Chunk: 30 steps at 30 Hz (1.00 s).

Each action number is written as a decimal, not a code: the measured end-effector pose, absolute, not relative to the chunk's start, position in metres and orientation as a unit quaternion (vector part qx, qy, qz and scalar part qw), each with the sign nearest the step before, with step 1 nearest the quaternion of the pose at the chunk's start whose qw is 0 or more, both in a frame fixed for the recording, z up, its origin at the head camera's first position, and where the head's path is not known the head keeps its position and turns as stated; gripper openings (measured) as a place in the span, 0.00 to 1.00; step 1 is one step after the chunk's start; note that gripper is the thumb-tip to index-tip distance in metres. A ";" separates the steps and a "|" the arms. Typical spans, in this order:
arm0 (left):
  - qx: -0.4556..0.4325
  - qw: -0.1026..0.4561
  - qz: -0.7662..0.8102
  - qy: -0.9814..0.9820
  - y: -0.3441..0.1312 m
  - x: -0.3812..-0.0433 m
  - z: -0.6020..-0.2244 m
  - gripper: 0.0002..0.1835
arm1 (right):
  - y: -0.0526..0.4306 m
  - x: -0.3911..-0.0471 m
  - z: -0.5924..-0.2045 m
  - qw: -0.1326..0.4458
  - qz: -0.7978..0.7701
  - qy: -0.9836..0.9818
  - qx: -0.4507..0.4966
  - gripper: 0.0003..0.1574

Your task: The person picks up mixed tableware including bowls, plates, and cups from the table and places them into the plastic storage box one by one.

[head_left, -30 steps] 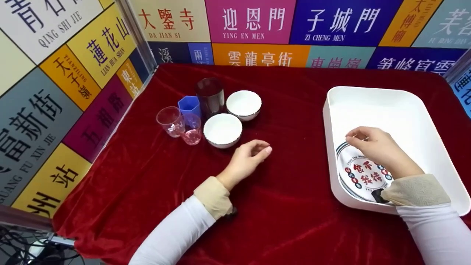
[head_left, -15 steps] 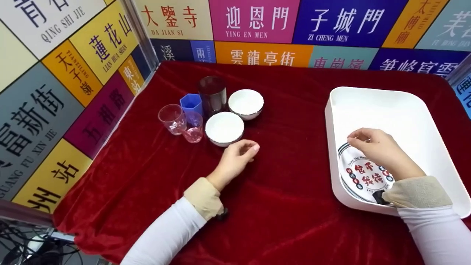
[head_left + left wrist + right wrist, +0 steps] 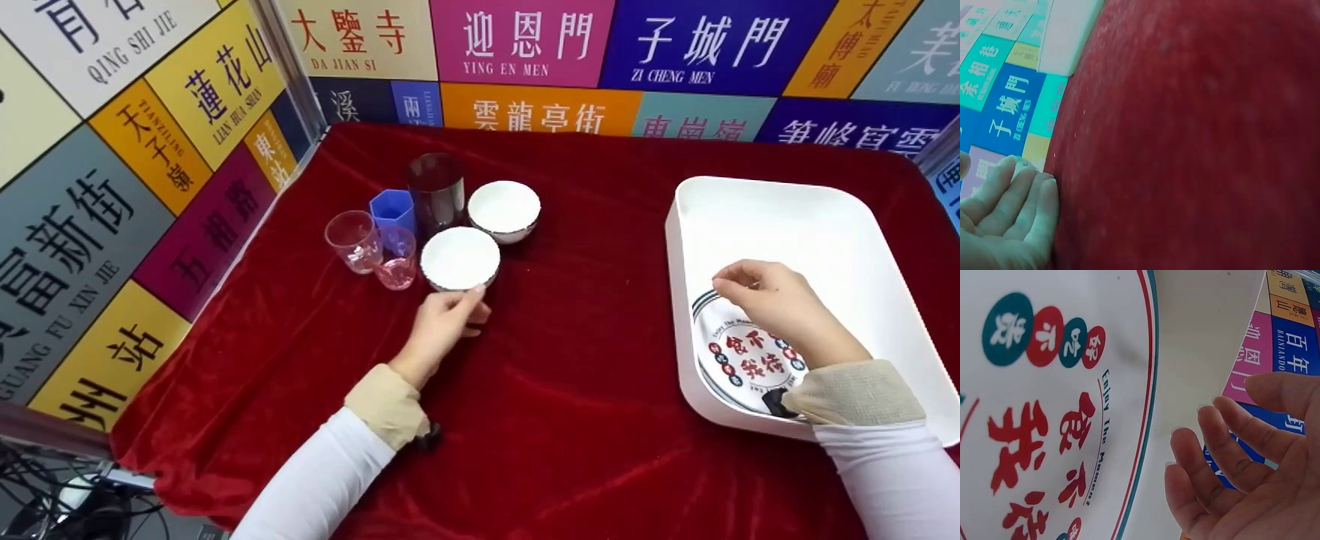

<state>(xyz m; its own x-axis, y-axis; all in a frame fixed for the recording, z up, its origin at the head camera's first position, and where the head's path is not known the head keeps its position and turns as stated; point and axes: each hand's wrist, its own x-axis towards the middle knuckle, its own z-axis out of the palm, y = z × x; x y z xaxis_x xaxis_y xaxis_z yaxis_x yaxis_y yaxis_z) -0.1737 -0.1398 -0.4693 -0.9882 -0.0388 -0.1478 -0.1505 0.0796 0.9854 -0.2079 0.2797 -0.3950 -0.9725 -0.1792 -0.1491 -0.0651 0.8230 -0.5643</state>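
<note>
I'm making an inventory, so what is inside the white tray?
Inside the white tray, a printed plate lies toward the near left. The right hand and cuff hide its right edge and part of the tray; what lies beneath the plate is covered.

Plate (image 3: 750, 375): red 食不我待, small "Enjoy The Moment", dots spelling 好吃不贵 – clearest in right wrist view; back wall: cream panel (image 3: 360, 37) 大鑒寺 / DA JIAN SI; pink panel (image 3: 523, 43) 迎恩門 / YING EN MEN; blue panel (image 3: 705, 45) 子城門 / ZI CHENG MEN, again in left wrist view; orange panel (image 3: 540, 110) 雲龍亭街; left wall: white panel (image 3: 109, 45) QING SHI JIE; yellow panel (image 3: 217, 82) 蓮花山 / LIAN HUA SHAN; purple panel (image 3: 206, 240) 五祖路; grey panel (image 3: 82, 232) 富新街 / GUANG FU XIN JIE; right wrist view also has 百年 on a dark-blue panel (image 3: 1292, 343) – Latin line starts "BAINIAN", rest cut off
</note>
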 end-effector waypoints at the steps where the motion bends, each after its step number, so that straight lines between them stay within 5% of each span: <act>1: -0.078 0.044 0.682 0.726 -0.142 -0.174 -0.469 0.22 | 0.280 -0.208 -0.395 0.098 -0.291 0.950 -0.064 0.31; 14: -0.186 0.083 0.749 0.630 -0.166 -0.177 -0.465 0.24 | 0.281 -0.206 -0.393 0.112 -0.301 0.946 -0.053 0.34; 30: -0.237 0.058 0.820 0.519 -0.170 -0.198 -0.462 0.26 | 0.277 -0.206 -0.395 0.110 -0.305 0.945 -0.051 0.32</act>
